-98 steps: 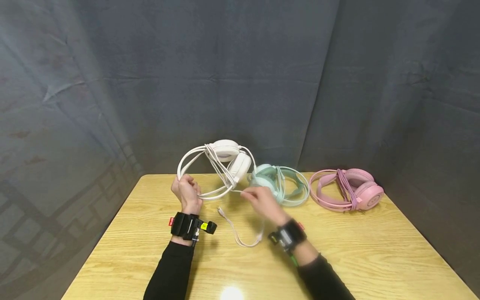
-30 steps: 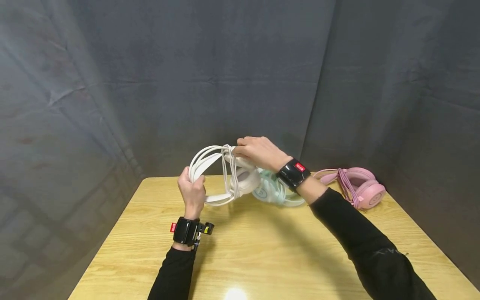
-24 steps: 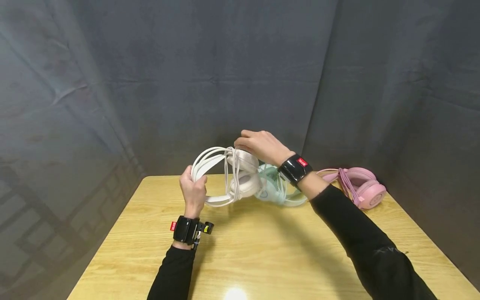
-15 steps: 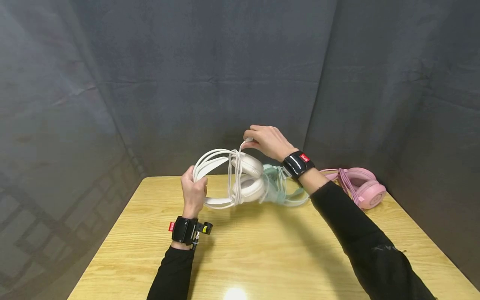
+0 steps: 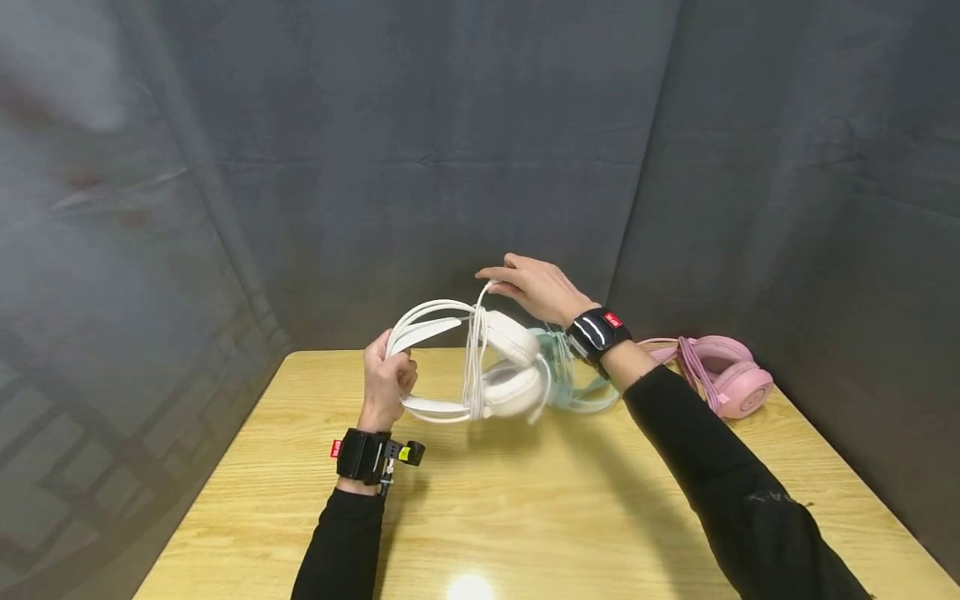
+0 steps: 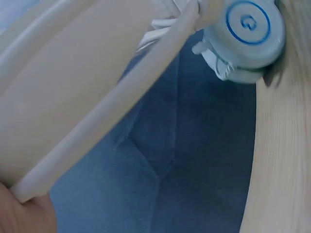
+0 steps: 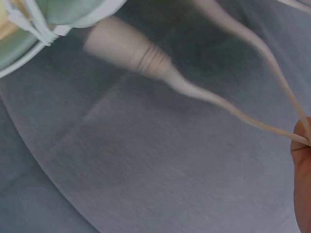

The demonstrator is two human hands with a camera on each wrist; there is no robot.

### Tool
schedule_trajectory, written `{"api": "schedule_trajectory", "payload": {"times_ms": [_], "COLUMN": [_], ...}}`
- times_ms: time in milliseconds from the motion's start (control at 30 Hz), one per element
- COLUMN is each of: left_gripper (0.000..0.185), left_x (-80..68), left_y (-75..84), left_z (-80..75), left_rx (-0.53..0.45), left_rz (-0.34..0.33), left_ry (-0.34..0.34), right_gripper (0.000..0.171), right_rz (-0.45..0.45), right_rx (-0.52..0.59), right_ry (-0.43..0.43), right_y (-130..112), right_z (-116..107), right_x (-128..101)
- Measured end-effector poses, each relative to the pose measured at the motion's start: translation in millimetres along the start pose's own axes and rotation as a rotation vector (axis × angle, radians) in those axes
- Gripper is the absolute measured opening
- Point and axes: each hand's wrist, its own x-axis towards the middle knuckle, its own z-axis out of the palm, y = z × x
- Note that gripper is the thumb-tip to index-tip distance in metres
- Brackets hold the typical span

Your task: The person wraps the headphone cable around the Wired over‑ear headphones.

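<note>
My left hand [image 5: 385, 383] grips the white headphones [image 5: 513, 392] by the headband, holding them tilted above the table. In the left wrist view the headband [image 6: 104, 114] runs up from the thumb. White cable [image 5: 476, 367] is wound in several turns around the band beside the ear cups. Above the upper cup, my right hand [image 5: 538, 287] pinches the loose cable between thumb and fingers. The right wrist view has that cable [image 7: 218, 101] leading from the fingertips to a thick, ribbed, blurred end piece [image 7: 126, 48]; its kind is unclear.
Mint green headphones [image 5: 561, 371] with a wound cable lie on the table just behind the white pair, partly hidden. Farther right are pink headphones [image 5: 738, 385], bundled likewise. The wooden table [image 5: 510, 508] ends at grey cloth walls [image 5: 420, 167] at the back and sides.
The loose cable end that lay on the table is off it. My right hand went from below the white headphones to above them, drawing the cable up. The headphones shifted slightly right.
</note>
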Motion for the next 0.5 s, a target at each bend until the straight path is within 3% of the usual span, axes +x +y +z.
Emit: {"api": "schedule_trajectory", "payload": {"times_ms": [267,500], "left_gripper": [0.02,0.03], "left_x": [2.0,3.7], "left_y": [-3.9,-2.0], "left_z": [-10.1,-14.6], "left_rx": [-0.141,-0.511], "left_rz": [-0.072,-0.252], "left_ry": [-0.031,-0.138], "right_gripper": [0.039,0.038], "right_rz": [0.081,0.243], "right_rx": [0.094,0.254], "right_ry": [-0.103,-0.14], "right_y": [16.6,44.3], "right_z": [24.3,38.5], "right_x": [-19.6,-47.6]}}
